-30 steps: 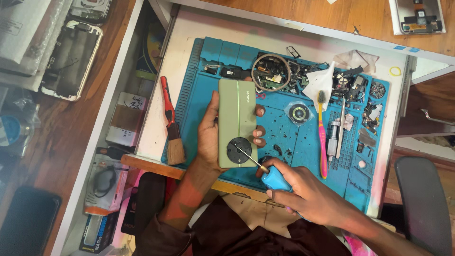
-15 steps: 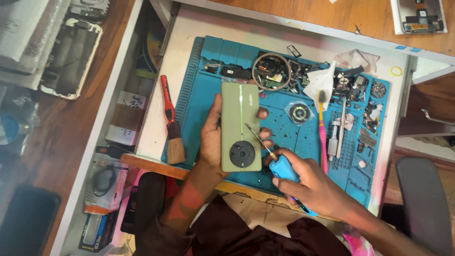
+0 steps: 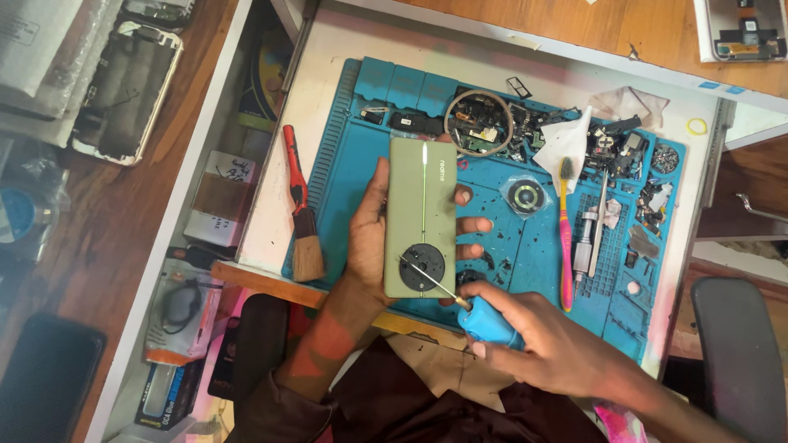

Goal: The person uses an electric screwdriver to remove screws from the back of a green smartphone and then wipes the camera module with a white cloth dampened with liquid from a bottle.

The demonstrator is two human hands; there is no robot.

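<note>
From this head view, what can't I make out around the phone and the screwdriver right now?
- Phone front: faces down, hidden by its own green back.
- Left hand palm: behind the phone.
- Screwdriver tip contact on the round camera module: too small.
- Right hand forearm: cut off by the bottom edge.

A phone repair workshop: a blue repair mat [image 3: 361, 164] covers the desk [image 3: 345, 49], small loose parts [image 3: 648, 197] scattered at its right end, opened phones [image 3: 123, 90] left of it.
</note>
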